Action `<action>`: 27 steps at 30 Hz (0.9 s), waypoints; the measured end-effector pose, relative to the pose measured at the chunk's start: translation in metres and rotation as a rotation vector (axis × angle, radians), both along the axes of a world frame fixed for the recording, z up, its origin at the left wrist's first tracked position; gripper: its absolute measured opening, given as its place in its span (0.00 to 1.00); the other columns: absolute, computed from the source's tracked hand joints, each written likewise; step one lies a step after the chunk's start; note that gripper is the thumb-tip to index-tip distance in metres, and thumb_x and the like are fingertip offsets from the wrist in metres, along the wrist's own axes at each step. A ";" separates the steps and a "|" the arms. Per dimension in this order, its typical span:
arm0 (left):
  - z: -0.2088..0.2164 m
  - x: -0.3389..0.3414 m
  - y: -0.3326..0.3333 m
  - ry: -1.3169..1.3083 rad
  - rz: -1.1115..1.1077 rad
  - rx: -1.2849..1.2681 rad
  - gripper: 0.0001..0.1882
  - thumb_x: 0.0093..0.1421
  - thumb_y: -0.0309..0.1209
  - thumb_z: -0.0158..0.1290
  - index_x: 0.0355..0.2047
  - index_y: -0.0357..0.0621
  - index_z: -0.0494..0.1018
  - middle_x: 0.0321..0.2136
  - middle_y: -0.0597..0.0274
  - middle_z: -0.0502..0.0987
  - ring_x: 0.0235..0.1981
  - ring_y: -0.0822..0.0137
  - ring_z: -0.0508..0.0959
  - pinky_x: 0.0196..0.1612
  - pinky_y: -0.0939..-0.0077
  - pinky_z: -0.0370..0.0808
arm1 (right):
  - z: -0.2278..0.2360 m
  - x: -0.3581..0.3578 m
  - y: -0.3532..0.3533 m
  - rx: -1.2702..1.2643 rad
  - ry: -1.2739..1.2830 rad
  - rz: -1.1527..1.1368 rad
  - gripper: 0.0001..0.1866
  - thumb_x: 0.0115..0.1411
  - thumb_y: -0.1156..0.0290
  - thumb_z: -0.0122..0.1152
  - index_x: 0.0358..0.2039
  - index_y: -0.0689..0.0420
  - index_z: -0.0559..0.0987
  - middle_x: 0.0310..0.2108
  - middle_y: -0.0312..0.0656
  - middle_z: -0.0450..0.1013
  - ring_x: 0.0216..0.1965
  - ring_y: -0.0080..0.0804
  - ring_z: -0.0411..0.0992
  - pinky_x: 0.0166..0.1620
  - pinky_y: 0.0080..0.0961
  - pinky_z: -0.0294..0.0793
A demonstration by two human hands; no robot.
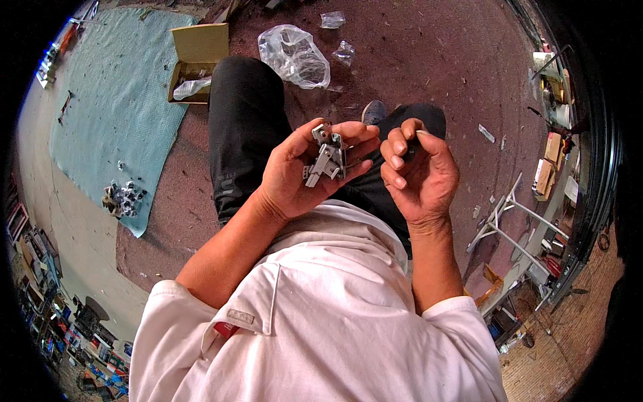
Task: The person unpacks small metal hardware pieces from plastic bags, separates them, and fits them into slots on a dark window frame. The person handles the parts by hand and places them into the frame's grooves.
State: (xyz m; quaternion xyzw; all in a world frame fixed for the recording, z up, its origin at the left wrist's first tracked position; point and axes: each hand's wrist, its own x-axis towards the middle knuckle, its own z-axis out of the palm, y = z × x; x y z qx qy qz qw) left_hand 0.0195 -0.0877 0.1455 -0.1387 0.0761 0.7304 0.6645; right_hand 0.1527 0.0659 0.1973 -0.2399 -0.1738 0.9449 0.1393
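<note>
Holding gray metal parts

Cupped in the left hand over black pants, with bent fingers, likely to stop a spill. Near, too, with a curled right hand; cannot tell if pinching anything with those fingers.

There's this scruffy dark red carpet with a teal textured mat at 10 o'clock, a heap of small metal parts dumped on that at 9, an open cardboard box by the mat's edge near 11, plus a crumpled clear plastic bag at 12.
</note>
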 end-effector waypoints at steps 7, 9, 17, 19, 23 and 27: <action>-0.002 -0.002 0.001 -0.055 0.022 0.079 0.30 0.74 0.51 0.34 0.58 0.41 0.73 0.64 0.51 0.70 0.65 0.54 0.69 0.67 0.56 0.65 | 0.010 -0.008 -0.014 0.386 -0.360 0.105 0.05 0.67 0.74 0.53 0.42 0.58 0.75 0.25 0.33 0.69 0.22 0.18 0.67 0.18 0.15 0.67; 0.000 -0.001 0.003 -0.062 0.031 0.048 0.30 0.74 0.51 0.34 0.59 0.41 0.72 0.64 0.50 0.70 0.65 0.53 0.69 0.67 0.56 0.65 | 0.012 -0.006 -0.017 0.566 -0.415 0.191 0.05 0.69 0.73 0.52 0.42 0.58 0.76 0.25 0.31 0.67 0.24 0.18 0.66 0.17 0.13 0.66; 0.001 -0.004 0.006 -0.056 0.056 0.089 0.32 0.73 0.53 0.34 0.60 0.40 0.72 0.62 0.49 0.71 0.65 0.52 0.69 0.69 0.55 0.62 | 0.017 -0.019 -0.045 1.495 -0.641 0.319 0.09 0.65 0.70 0.66 0.42 0.61 0.80 0.30 0.34 0.79 0.30 0.17 0.75 0.33 0.20 0.74; -0.002 -0.003 0.008 -0.027 0.066 0.115 0.33 0.73 0.53 0.34 0.60 0.40 0.72 0.62 0.49 0.72 0.65 0.51 0.69 0.70 0.54 0.60 | 0.013 -0.019 -0.048 1.595 -0.623 0.301 0.09 0.63 0.69 0.68 0.40 0.61 0.80 0.28 0.36 0.79 0.28 0.19 0.75 0.32 0.22 0.75; -0.002 -0.004 0.007 -0.038 0.065 0.102 0.33 0.73 0.54 0.34 0.60 0.39 0.71 0.61 0.49 0.72 0.65 0.51 0.68 0.70 0.54 0.59 | 0.012 -0.019 -0.048 1.611 -0.670 0.390 0.09 0.61 0.70 0.69 0.36 0.61 0.79 0.27 0.39 0.79 0.27 0.23 0.77 0.31 0.23 0.75; -0.001 -0.005 0.006 -0.049 0.059 0.128 0.34 0.73 0.55 0.34 0.60 0.38 0.71 0.61 0.49 0.72 0.65 0.51 0.69 0.69 0.55 0.62 | 0.009 -0.020 -0.048 1.572 -0.668 0.355 0.09 0.61 0.70 0.69 0.35 0.61 0.77 0.25 0.40 0.78 0.27 0.27 0.78 0.31 0.26 0.76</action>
